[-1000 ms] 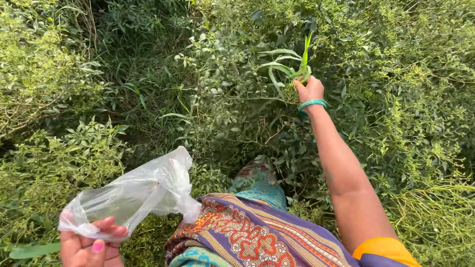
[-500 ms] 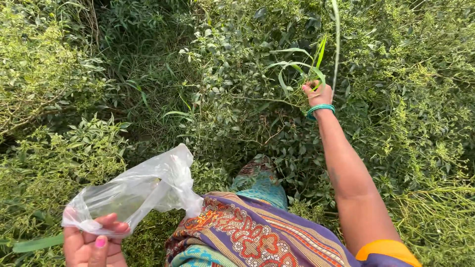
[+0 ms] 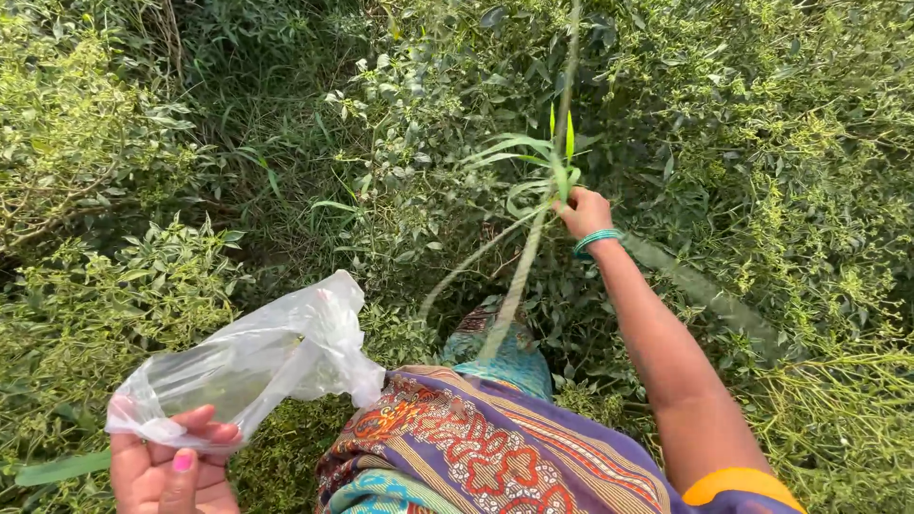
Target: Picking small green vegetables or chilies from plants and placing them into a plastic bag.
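My right hand (image 3: 583, 211) is closed on a long grass stalk (image 3: 522, 276) up in the bushes (image 3: 762, 143), which may snap, while my left hand (image 3: 169, 468) pinches the clear bag (image 3: 248, 366) loosely enough to drop it.

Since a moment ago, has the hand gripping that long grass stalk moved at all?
Yes. The right hand has pulled down and back toward the person, away from the bushes, dragging the grass stalk with it.

leafy green bushes (image 3: 143, 286), dense undergrowth
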